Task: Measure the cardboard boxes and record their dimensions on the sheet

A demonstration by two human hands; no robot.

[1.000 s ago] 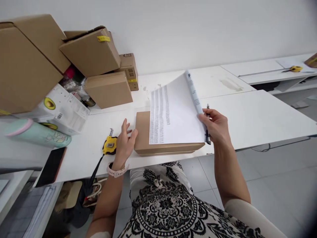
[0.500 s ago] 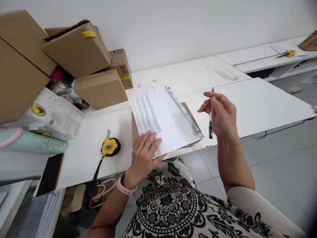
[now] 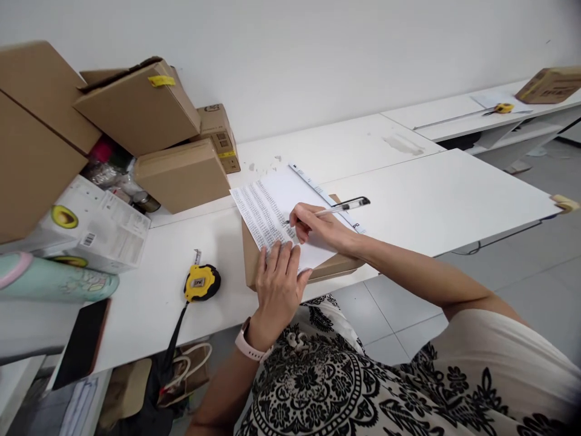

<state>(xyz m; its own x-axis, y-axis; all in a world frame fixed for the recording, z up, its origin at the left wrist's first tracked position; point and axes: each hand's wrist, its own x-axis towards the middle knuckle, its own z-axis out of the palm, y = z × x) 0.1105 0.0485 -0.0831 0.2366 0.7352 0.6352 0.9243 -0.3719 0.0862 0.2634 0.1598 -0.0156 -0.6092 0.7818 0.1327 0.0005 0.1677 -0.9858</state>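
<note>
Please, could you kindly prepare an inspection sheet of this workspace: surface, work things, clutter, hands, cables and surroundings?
Surface: white table, grayish mark near the wall.
Work things: written paper sheet on a cardboard box; black-capped pen.
Clutter: yellow-black tape measure, black phone, mint bottle, avocado-printed box, piled cardboard boxes.
Hands: left hand lies on the sheet; right hand holds the pen, tip at the writing.
Cables: dark cable below the table edge.
Surroundings: white wall, tiled floor.
</note>
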